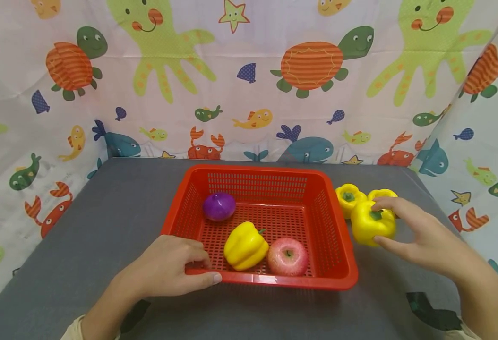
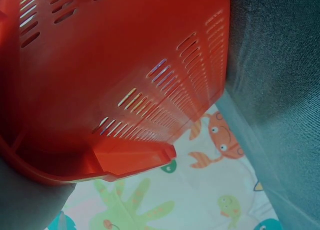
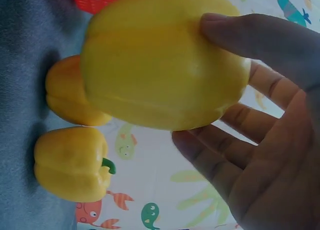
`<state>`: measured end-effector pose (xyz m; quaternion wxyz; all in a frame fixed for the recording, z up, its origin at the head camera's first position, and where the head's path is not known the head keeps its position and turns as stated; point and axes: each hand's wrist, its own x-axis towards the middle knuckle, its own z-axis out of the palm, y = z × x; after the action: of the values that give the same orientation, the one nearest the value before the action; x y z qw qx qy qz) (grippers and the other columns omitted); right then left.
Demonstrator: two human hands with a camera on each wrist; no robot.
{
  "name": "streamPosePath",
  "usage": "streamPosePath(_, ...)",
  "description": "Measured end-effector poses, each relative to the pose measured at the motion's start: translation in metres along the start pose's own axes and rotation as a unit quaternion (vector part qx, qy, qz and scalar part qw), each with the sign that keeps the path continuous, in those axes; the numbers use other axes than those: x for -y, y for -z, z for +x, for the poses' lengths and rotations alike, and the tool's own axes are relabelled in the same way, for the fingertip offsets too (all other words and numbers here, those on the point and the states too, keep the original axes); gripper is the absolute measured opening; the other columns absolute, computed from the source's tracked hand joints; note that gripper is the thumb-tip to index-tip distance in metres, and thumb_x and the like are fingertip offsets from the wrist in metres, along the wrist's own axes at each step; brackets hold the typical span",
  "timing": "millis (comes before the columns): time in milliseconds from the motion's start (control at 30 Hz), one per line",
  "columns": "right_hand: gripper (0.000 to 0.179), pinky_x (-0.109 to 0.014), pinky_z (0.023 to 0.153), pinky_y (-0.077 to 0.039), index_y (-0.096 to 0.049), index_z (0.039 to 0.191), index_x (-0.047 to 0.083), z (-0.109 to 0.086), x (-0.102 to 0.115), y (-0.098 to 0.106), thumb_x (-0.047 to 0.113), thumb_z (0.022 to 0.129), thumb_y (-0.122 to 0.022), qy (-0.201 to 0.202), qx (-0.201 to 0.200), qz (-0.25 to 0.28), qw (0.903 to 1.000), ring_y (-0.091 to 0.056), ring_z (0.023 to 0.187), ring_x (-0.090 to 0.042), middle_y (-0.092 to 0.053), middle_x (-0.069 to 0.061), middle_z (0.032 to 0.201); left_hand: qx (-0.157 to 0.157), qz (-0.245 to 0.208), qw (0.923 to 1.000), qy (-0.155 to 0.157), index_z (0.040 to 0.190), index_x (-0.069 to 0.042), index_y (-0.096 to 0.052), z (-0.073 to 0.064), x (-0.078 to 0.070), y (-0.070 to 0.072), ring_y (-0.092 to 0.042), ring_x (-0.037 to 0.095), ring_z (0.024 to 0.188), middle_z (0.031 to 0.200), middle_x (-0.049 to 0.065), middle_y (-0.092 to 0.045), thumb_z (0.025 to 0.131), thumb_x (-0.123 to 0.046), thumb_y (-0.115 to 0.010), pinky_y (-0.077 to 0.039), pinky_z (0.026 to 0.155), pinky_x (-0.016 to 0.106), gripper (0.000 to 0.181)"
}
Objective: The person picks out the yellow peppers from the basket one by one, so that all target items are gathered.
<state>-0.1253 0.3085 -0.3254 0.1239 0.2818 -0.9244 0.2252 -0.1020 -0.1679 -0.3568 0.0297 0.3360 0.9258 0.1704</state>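
Note:
My right hand (image 1: 419, 231) grips a yellow bell pepper (image 1: 370, 225) to the right of the red basket (image 1: 270, 279). In the right wrist view the thumb and fingers curl round that pepper (image 3: 165, 64), which is raised off the table. My left hand (image 1: 170, 264) holds the basket's near left rim, thumb outside and fingers over the edge. Inside the basket lie a purple onion-like vegetable (image 1: 219, 206), another yellow bell pepper (image 1: 245, 246) and a pinkish-red apple (image 1: 287, 256). The left wrist view shows mostly the basket's slotted outer wall (image 2: 125, 64).
Two more yellow bell peppers, one nearer the basket (image 1: 349, 198) and one farther right (image 1: 382, 193), stand on the grey table (image 1: 104, 208) behind the held pepper. A curtain (image 1: 232, 94) printed with sea animals hangs along the back and sides.

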Motion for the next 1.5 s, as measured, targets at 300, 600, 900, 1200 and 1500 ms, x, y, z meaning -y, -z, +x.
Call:
streamPosePath(300, 0.064, -0.029, 0.074, -0.056, -0.058, 0.116, 0.018, 0.003, -0.004, -0.011, 0.006, 0.064, -0.094, -0.008, 0.04, 0.0, 0.9992, -0.052, 0.103, -0.016, -0.059, 0.005, 0.113, -0.001, -0.003, 1.0, -0.001, 0.082, -0.031, -0.072, 0.0, 0.0, 0.0, -0.046, -0.002, 0.058, 0.074, -0.025, -0.054, 0.089, -0.066, -0.059, -0.041, 0.053, 0.022, 0.038)
streamPosePath(600, 0.059, -0.034, 0.077, -0.057, -0.06, 0.114, 0.017, 0.007, -0.008, -0.018, 0.012, 0.066, -0.094, -0.035, 0.059, 0.007, 0.9976, -0.055, 0.103, -0.02, -0.061, 0.003, 0.112, -0.003, -0.008, 1.0, -0.004, 0.082, -0.031, -0.072, 0.0, 0.0, 0.001, -0.046, -0.002, 0.058, 0.075, -0.024, -0.054, 0.089, -0.065, -0.059, -0.042, 0.053, 0.021, 0.038)
streamPosePath(900, 0.055, -0.049, 0.08, -0.056, -0.059, 0.114, 0.019, 0.009, -0.01, -0.027, 0.016, 0.07, -0.093, -0.053, 0.072, 0.036, 0.9954, -0.055, 0.104, -0.022, -0.062, 0.001, 0.114, -0.005, 0.001, 1.0, -0.004, 0.079, -0.032, -0.07, 0.0, 0.0, 0.0, -0.044, -0.002, 0.056, 0.071, -0.025, -0.05, 0.09, -0.066, -0.058, -0.039, 0.051, 0.021, 0.038)
streamPosePath(1200, 0.052, -0.048, 0.082, -0.056, -0.06, 0.112, 0.018, 0.01, -0.012, -0.031, 0.019, 0.071, -0.092, -0.072, 0.083, 0.038, 0.9932, -0.056, 0.103, -0.022, -0.062, 0.001, 0.113, -0.01, 0.0, 0.9999, -0.01, 0.077, -0.031, -0.068, 0.001, 0.0, 0.0, -0.042, -0.002, 0.055, 0.069, -0.024, -0.048, 0.09, -0.065, -0.058, -0.038, 0.05, 0.021, 0.038)
streamPosePath(1500, 0.052, -0.048, 0.081, -0.056, -0.058, 0.11, 0.017, 0.011, -0.014, -0.034, 0.019, 0.071, -0.092, -0.078, 0.088, 0.037, 0.9924, -0.056, 0.101, -0.022, -0.062, 0.0, 0.112, -0.005, -0.005, 1.0, 0.001, 0.082, -0.031, -0.072, -0.001, -0.001, 0.001, -0.046, -0.003, 0.059, 0.075, -0.025, -0.054, 0.089, -0.065, -0.06, -0.042, 0.054, 0.022, 0.037)
